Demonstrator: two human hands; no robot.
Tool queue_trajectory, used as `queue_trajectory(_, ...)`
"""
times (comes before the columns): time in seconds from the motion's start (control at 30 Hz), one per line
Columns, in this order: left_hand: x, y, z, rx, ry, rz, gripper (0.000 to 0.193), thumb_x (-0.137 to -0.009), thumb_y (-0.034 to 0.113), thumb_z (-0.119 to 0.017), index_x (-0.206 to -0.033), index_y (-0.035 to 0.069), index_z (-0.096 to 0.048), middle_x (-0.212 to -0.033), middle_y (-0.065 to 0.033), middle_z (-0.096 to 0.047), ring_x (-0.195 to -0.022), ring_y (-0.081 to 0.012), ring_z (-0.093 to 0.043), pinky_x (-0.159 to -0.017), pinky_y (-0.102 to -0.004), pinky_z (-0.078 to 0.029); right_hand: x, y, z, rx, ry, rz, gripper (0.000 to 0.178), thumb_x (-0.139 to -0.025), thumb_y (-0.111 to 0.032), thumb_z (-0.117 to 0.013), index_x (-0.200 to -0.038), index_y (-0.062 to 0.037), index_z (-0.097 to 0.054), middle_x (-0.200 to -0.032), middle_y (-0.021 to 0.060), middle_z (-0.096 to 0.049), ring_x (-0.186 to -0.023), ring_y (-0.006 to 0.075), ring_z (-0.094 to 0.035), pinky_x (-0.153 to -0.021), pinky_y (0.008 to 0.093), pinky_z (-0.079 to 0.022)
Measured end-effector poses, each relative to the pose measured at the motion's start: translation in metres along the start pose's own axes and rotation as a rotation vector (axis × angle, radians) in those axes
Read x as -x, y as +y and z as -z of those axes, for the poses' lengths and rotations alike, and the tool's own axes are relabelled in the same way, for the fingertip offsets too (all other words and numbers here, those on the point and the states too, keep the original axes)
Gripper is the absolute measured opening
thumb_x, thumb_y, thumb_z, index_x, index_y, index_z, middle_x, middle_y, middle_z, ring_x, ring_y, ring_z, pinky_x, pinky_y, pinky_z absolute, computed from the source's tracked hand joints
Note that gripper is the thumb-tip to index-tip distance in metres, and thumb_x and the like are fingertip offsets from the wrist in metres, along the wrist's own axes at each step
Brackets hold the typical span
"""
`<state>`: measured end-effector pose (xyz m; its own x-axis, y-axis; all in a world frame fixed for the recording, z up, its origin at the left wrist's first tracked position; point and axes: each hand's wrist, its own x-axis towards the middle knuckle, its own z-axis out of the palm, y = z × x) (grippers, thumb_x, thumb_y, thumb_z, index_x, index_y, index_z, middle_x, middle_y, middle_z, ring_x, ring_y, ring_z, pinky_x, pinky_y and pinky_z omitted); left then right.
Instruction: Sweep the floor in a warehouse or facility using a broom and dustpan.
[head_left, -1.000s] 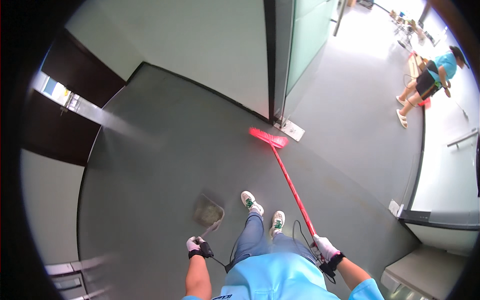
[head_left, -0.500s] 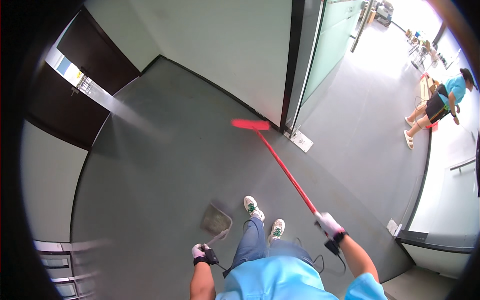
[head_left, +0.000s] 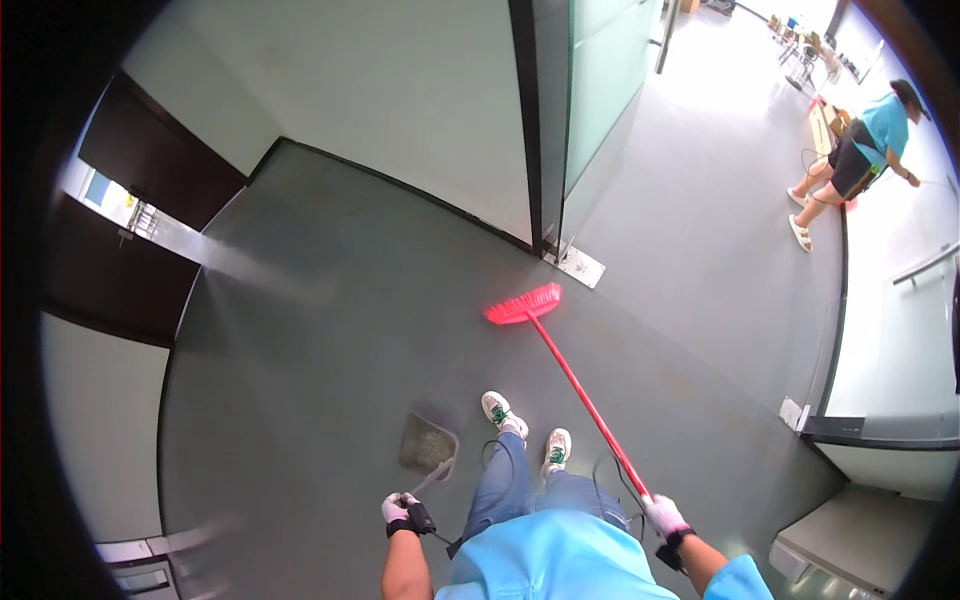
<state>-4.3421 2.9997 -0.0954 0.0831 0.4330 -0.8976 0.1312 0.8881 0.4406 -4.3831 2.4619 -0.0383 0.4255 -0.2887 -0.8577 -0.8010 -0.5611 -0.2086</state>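
A red broom (head_left: 590, 402) reaches from my right side out over the grey floor, its bristled head in front of my feet and a little short of the glass door's base. Wrapped round the top of its handle is my right hand (head_left: 664, 515), in a light glove with a black wrist band. My left hand (head_left: 398, 507), gloved too, is closed round the handle of a grey dustpan (head_left: 430, 446). The dustpan's open side faces forward, left of my white shoes; whether it touches the floor I cannot tell. Some debris seems to lie in it.
Ahead is a pale wall (head_left: 390, 110) with dark skirting, beside a glass door (head_left: 605, 95) with a metal floor plate (head_left: 578, 268). Dark doors (head_left: 150, 140) stand ajar at left. Another person (head_left: 870, 145) in a blue shirt stands at far right. A glass panel (head_left: 920, 340) borders the right.
My right hand has drawn the broom back toward me, its head moving away from the wall and turning. The dustpan has barely moved. The view has shifted a little.
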Motion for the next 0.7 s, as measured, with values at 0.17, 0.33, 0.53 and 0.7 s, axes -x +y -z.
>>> queue_trajectory(0.17, -0.011, 0.005, -0.012, 0.005, -0.027, 0.047, 0.01, -0.07, 0.008, -0.045, -0.061, 0.007, -0.041, -0.058, -0.0026, -0.044, -0.052, -0.0152, -0.047, -0.047, -0.0225, -0.043, 0.087, 0.042, 0.024, -0.219, -0.066, -0.262, 0.034, -0.079, -0.035, -0.047, -0.075, -0.0017, -0.055, -0.054, 0.004, -0.049, -0.046, 0.0133, -0.049, -0.043, 0.0297, -0.043)
queue_trajectory(0.33, -0.004, 0.005, -0.011, -0.006, -0.065, 0.078, 0.01, -0.072, 0.012, -0.044, -0.062, 0.007, -0.045, -0.059, -0.0033, -0.048, -0.05, -0.0132, -0.049, -0.041, -0.023, -0.042, 0.075, 0.058, 0.012, -0.029, 0.12, -0.085, 0.045, -0.078, -0.043, -0.044, -0.075, 0.0005, -0.055, -0.067, 0.0189, -0.056, -0.066, 0.0323, -0.055, -0.06, 0.0379, -0.043)
queue_trajectory(0.53, 0.006, 0.008, -0.013, -0.071, -0.084, 0.134, 0.013, -0.072, 0.013, -0.045, -0.061, 0.007, -0.045, -0.058, -0.0021, -0.05, -0.05, -0.0127, -0.051, -0.04, -0.022, -0.043, 0.002, -0.023, 0.015, -0.106, 0.182, -0.014, 0.046, -0.081, -0.041, -0.038, -0.08, 0.0016, -0.055, -0.076, 0.0208, -0.056, -0.07, 0.0346, -0.055, -0.062, 0.0398, -0.043)
queue_trajectory(0.7, 0.015, 0.008, -0.02, -0.091, -0.094, 0.14, 0.012, -0.073, 0.013, -0.044, -0.062, 0.008, -0.046, -0.057, -0.0019, -0.049, -0.05, -0.0124, -0.051, -0.04, -0.022, -0.043, 0.007, -0.028, 0.008, -0.228, 0.049, -0.07, 0.042, -0.081, -0.038, -0.037, -0.08, 0.0015, -0.052, -0.061, 0.013, -0.053, -0.049, 0.0231, -0.054, -0.045, 0.034, -0.043)
